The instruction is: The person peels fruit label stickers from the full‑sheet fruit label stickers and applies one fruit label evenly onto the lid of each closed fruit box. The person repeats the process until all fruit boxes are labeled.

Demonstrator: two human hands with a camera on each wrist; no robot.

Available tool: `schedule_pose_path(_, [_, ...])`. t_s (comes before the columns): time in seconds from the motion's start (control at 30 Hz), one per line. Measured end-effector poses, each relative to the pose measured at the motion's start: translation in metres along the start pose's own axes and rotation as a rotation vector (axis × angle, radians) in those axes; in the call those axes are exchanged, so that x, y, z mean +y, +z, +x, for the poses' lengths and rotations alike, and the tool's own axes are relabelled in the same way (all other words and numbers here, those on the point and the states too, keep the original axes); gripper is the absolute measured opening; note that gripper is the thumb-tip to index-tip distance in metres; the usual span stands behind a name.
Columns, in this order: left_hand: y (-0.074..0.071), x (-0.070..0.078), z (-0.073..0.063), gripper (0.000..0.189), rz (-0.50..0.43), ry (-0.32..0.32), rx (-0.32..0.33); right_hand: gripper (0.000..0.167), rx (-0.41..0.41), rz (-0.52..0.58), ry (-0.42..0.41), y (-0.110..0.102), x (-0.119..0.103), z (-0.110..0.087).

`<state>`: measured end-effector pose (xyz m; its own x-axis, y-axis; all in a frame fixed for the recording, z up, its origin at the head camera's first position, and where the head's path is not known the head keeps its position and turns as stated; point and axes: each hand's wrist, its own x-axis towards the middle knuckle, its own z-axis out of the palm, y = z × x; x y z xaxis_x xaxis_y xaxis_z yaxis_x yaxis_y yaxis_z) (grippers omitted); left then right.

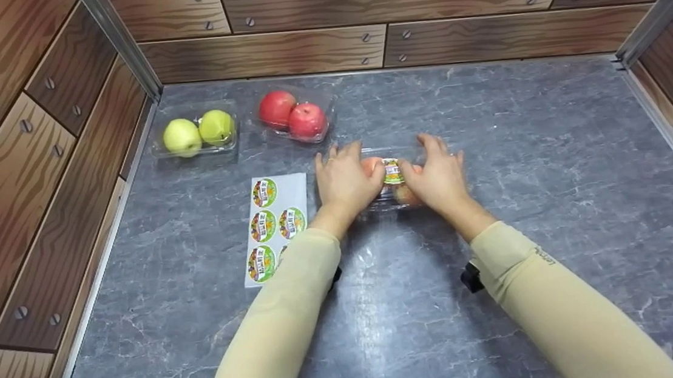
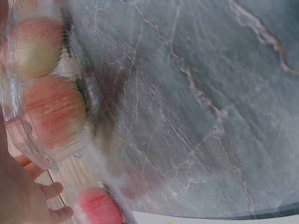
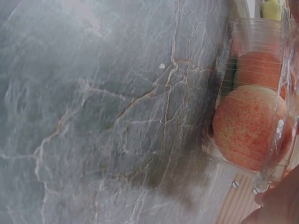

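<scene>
A clear plastic clamshell box [image 1: 383, 205] with reddish-yellow peaches [image 3: 250, 126] inside lies on the table in front of me. On its lid is a round, colourful sticker [image 1: 393, 172]. From the left, my left hand [image 1: 345, 179] rests on the box, its thumb at the sticker's left edge. My right hand [image 1: 440, 174] mirrors it on the right, thumb at the other edge. Both hands have their fingers spread and pointing away from me. The left wrist view shows the left fingers [image 2: 53, 190] extended beside the box. The right fingers are mostly cut off in the right wrist view.
A sheet of round stickers [image 1: 279, 224] lies left of the box, partly behind my left sleeve. Farther back are a clear box of yellow-green fruit [image 1: 183, 137] and another of red apples [image 1: 307, 121]. Wood-patterned panels [image 1: 312, 51] border the grey marbled table.
</scene>
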<state>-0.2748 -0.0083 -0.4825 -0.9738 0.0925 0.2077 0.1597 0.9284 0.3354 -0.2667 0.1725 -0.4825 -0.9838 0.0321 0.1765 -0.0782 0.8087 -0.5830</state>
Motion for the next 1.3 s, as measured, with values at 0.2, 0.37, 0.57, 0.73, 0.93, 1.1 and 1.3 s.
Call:
schedule_pose_path(0.2, [0.002,-0.001,-0.001,0.060,-0.043,0.008,0.009,0.066,0.006,0.031,-0.002,0.003,0.004,-0.001])
schedule_pose_path(0.37, [0.005,-0.006,-0.004,0.062,-0.111,0.031,0.033,0.070,-0.006,0.071,-0.019,0.004,0.008,-0.002])
schedule_pose_path(0.57, [0.004,-0.010,-0.005,0.067,-0.144,0.038,0.028,0.075,-0.042,0.088,-0.029,0.002,0.010,-0.004])
schedule_pose_path(0.73, [0.004,-0.010,-0.005,0.068,-0.158,0.043,0.033,0.080,-0.053,0.088,-0.020,0.002,0.009,-0.004])
schedule_pose_path(0.93, [0.006,-0.011,-0.006,0.068,-0.161,0.047,0.056,0.083,-0.053,0.086,-0.011,0.004,0.007,-0.005])
schedule_pose_path(1.1, [0.009,-0.011,-0.007,0.069,-0.160,0.057,0.076,0.083,-0.035,0.089,-0.013,0.005,0.008,-0.006])
schedule_pose_path(1.3, [0.011,-0.009,-0.009,0.069,-0.150,0.065,0.077,0.082,-0.025,0.089,-0.020,0.006,0.010,-0.008])
